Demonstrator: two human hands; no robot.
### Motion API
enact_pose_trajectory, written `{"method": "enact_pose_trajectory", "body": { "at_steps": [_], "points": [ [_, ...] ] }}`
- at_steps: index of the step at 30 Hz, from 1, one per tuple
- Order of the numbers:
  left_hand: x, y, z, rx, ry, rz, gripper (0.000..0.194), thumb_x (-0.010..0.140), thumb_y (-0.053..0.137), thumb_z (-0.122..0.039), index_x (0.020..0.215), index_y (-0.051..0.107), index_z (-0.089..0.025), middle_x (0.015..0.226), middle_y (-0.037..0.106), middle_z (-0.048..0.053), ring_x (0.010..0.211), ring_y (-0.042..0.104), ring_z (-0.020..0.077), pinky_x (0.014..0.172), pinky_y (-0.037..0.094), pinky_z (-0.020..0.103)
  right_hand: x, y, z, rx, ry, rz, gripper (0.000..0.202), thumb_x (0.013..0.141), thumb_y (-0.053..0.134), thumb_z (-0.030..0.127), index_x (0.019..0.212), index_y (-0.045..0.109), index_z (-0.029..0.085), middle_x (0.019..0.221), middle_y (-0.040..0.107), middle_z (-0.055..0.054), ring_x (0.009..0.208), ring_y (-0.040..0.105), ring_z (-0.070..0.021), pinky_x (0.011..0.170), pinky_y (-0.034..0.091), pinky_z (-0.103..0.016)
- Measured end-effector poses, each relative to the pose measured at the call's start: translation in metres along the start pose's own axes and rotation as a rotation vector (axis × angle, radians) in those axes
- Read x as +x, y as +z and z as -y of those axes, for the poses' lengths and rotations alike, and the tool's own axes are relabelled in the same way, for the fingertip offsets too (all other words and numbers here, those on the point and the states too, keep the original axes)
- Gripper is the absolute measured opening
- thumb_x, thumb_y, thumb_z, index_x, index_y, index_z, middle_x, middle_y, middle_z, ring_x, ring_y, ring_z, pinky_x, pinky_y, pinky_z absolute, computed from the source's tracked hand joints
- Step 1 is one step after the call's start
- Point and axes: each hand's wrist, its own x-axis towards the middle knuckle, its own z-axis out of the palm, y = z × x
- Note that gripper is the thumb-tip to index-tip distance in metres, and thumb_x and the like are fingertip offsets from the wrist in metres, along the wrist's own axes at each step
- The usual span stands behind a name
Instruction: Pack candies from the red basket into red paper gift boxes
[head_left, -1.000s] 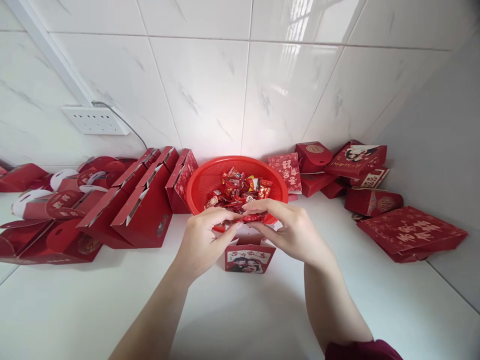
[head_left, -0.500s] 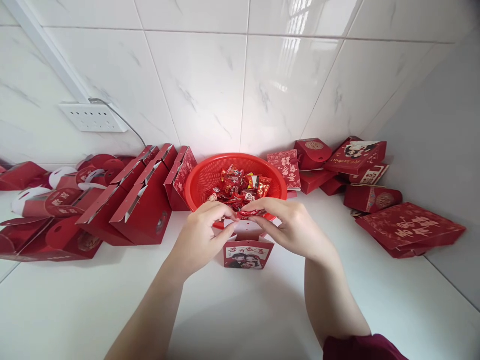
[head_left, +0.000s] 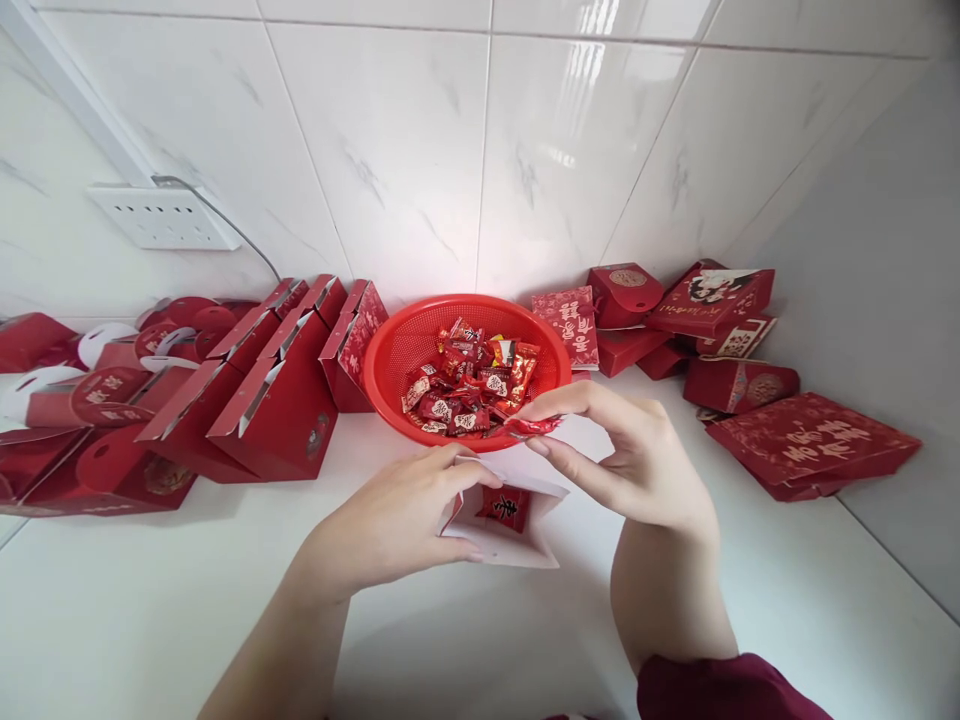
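White wall tiles point(head_left: 390, 150) w/ faint grey marbling line the bkgd. behind a pale, smooth desk point(head_left: 487, 640), thin grout lines running horiz., vert. and at a slant. Upper L, a white trunking strip point(head_left: 82, 90) comes down diag. to a white multi-socket outlet panel point(head_left: 161, 217), its row of dark slots facing out; a thin grey cable point(head_left: 225, 218) arcs from the panel's top edge down twd. the desk. At R, a plain grey wall surface point(head_left: 877, 250) adjoins the tiles, a dark line point(head_left: 900, 562) running btwn it and the desk. A bright, barred reflection point(head_left: 592, 80) shines on the glossy tiles up top, R of ctr.; soft shadows dim the desk's near side.
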Motion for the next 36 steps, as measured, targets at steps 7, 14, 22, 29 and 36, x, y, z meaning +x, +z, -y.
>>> {"method": "enact_pose_trajectory", "body": {
  "at_steps": [7,14,22,29,36],
  "points": [
    [-0.003,-0.008,0.007,-0.011,-0.065,-0.031,0.056,0.075,0.072,-0.05,0.126,0.057,-0.033,0.119,0.065,0.004,0.111,0.059,0.0298,0.088,0.048,0.036,-0.001,-0.003,-0.002,-0.004,0.102,0.38,0.021,0.092,0.061,0.023,0.113,0.063,0.023,0.107,0.072,-0.002,0.094,0.069,-0.016,0.083,0.055,-0.027],
    [-0.006,-0.018,0.023,-0.096,-0.188,-0.052,0.047,0.072,0.074,-0.051,0.113,0.066,-0.029,0.112,0.066,0.006,0.097,0.063,0.0274,0.072,0.047,0.029,-0.002,-0.024,-0.04,-0.15,0.348,0.125,0.022,0.096,0.05,0.035,0.104,0.067,0.022,0.102,0.072,-0.004,0.089,0.067,-0.0178,0.076,0.054,-0.029],
    [0.003,-0.01,0.025,-0.087,-0.208,-0.119,0.04,0.098,0.038,-0.041,0.074,0.064,-0.021,0.079,0.068,0.003,0.074,0.062,0.0208,0.064,0.042,0.028,0.025,0.046,-0.111,-0.203,0.481,0.959,0.03,0.089,0.046,0.021,0.074,0.072,0.018,0.075,0.071,-0.002,0.066,0.062,-0.016,0.056,0.043,-0.025],
    [0.004,-0.007,0.022,-0.075,-0.128,-0.183,0.036,0.095,0.043,-0.037,0.073,0.068,-0.022,0.078,0.069,0.004,0.07,0.062,0.0208,0.062,0.041,0.028,0.053,0.078,-0.15,-0.341,0.536,0.961,0.056,0.078,0.049,0.005,0.13,0.061,0.021,0.129,0.065,-0.008,0.109,0.064,-0.0264,0.084,0.048,-0.029],
    [0.009,-0.004,0.021,-0.033,-0.183,-0.166,0.041,0.097,0.038,-0.035,0.068,0.063,-0.021,0.078,0.065,0.004,0.07,0.059,0.0199,0.06,0.037,0.028,0.054,0.099,-0.172,-0.414,0.536,0.978,0.066,0.071,0.057,0.001,0.135,0.055,0.017,0.134,0.059,-0.015,0.117,0.06,-0.0295,0.095,0.048,-0.033]
  ]
}}
